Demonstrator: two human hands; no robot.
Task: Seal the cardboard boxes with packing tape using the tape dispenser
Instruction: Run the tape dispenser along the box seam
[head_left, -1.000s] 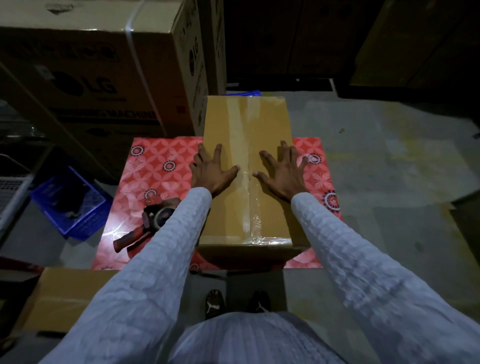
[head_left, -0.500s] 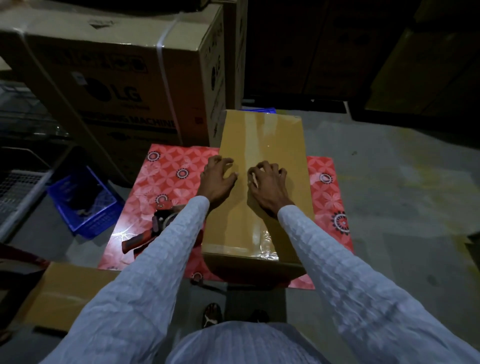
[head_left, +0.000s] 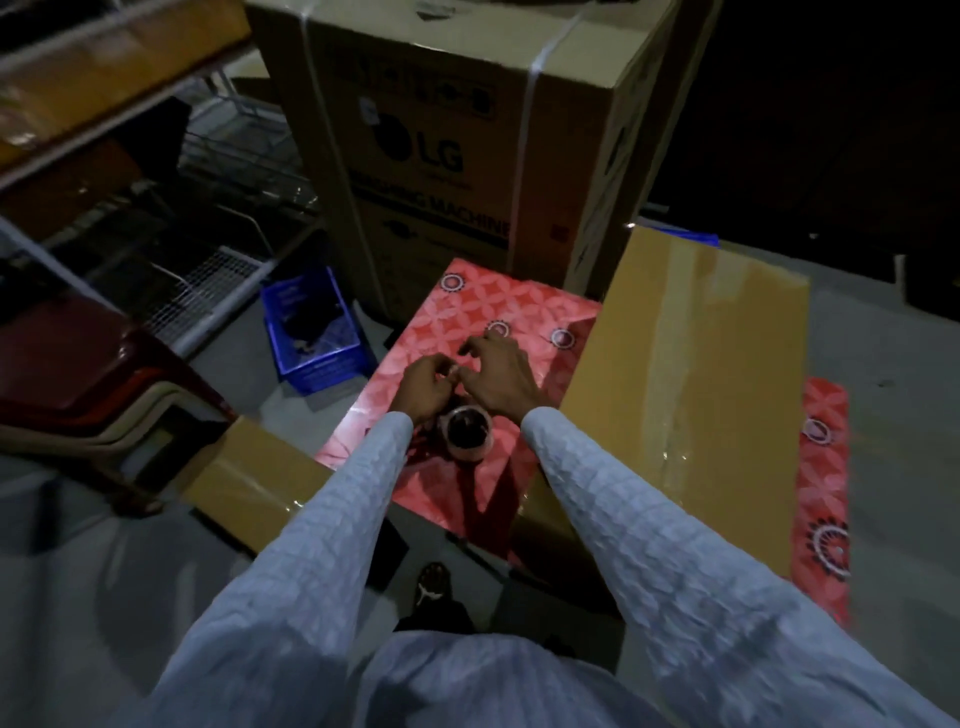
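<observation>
Both hands meet over the tape dispenser (head_left: 467, 434): the left hand (head_left: 423, 387) is curled with its fingers drawn together at the dispenser's far end, and the right hand (head_left: 501, 376) reaches in with fingers half spread, its fingertips touching the left hand's. Whether either hand truly clamps the dispenser or the tape end cannot be told; motion blur hides the contact. The dispenser sits on the red patterned tabletop (head_left: 467, 312), its roll of tape facing up. Just right of the dispenser on the same tabletop lies the long cardboard box (head_left: 701, 374), a glossy strip of tape running down its top. Behind the dispenser stands a large LG washing machine carton (head_left: 467, 130) bound with white straps. Left of it, a blue crate (head_left: 311, 332) rests on the grey floor (head_left: 883, 338), with wire shelving (head_left: 208, 280) beyond and a dark red chair (head_left: 78, 374) nearer. Another cardboard box (head_left: 249, 478) sits low by the left sleeve. The room is dim.
</observation>
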